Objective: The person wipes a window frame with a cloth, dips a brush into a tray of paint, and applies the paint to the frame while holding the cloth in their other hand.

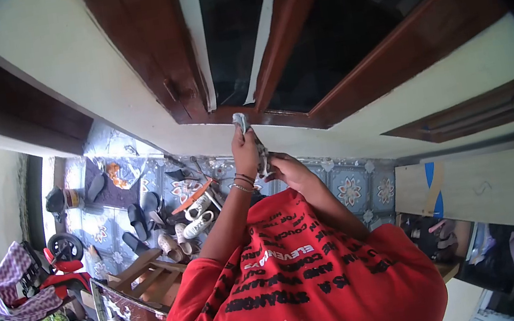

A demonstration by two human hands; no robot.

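Note:
A crumpled pale cloth (239, 121) sticks up from the fingers of my left hand (245, 152), which is closed on it just below the brown wooden window frame (277, 117). More of the cloth, darker and patterned, hangs between my two hands. Lower and to the right, my right hand (288, 170) has its fingers closed round the hanging end. Dark glass panes (343, 23) fill the frame above. Dark bands circle my left wrist.
Shoes (199, 224) and sandals (136, 220) lie on the patterned tile floor (348, 190) at the left. A wooden chair (148, 277), a red motorbike (67, 279) with a checked cloth (16, 293), and a board (477, 185) over a shelf at the right stand around.

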